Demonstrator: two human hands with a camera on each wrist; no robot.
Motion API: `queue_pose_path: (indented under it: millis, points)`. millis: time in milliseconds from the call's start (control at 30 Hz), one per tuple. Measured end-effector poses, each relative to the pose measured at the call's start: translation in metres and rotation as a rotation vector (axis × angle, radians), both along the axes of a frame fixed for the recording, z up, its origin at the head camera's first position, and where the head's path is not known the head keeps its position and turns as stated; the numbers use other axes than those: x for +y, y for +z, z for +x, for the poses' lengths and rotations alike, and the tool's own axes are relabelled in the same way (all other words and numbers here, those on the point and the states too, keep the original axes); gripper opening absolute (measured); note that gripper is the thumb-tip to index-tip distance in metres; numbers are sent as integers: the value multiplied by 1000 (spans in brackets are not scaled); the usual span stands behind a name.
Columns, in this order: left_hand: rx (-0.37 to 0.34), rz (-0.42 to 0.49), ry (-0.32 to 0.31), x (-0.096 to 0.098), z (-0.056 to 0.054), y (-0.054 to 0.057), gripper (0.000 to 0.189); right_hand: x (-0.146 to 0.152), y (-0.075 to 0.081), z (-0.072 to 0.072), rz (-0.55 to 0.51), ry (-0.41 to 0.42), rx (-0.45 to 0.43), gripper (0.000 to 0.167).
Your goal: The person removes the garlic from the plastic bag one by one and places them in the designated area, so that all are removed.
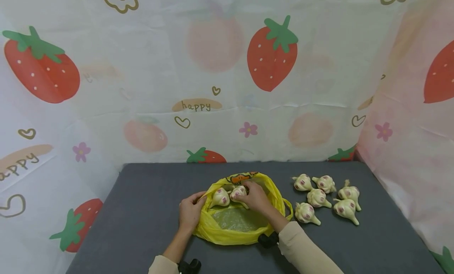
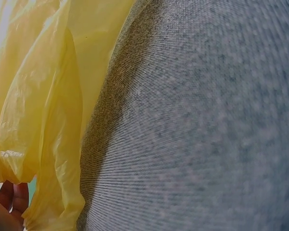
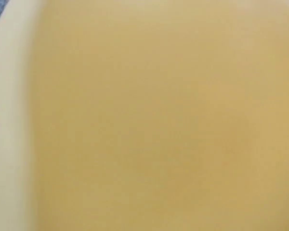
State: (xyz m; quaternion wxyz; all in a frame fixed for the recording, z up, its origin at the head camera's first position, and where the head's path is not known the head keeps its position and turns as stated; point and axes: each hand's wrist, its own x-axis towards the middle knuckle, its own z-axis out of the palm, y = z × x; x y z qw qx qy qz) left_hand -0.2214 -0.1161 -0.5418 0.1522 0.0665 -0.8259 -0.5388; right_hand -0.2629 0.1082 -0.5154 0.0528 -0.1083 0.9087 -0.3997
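Observation:
A yellow plastic bag (image 1: 230, 237) lies mouth-up on the dark table, its opening spread wide. At its left rim my left hand (image 1: 189, 214) pinches the plastic between thumb and fingers. My right hand (image 1: 255, 198) reaches into the bag and grips a garlic bulb (image 1: 237, 191). Just left of that bulb, another garlic bulb (image 1: 221, 197) rests inside the bag. The left wrist view has the bag's folds (image 2: 48, 106) with a few fingers of the left hand (image 2: 9, 204) at the lower corner. Blurred yellow plastic (image 3: 159, 115) fills most of the right wrist view.
Right of the bag, several garlic bulbs (image 1: 317, 198) lie loosely grouped on the grey table (image 1: 149, 203). One bag handle (image 1: 289, 209) sticks out toward them. A strawberry-printed cloth (image 1: 227, 132) hangs behind the table and along its sides.

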Motion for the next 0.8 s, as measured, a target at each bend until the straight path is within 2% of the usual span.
queue_pose_path:
  millis: [267, 800]
  points:
    - [-1, 24, -7, 0, 0, 0, 20, 3, 3, 5, -19, 4, 17, 57]
    - [-2, 0, -2, -1, 1, 1, 21, 8, 13, 12, -25, 7, 57, 55]
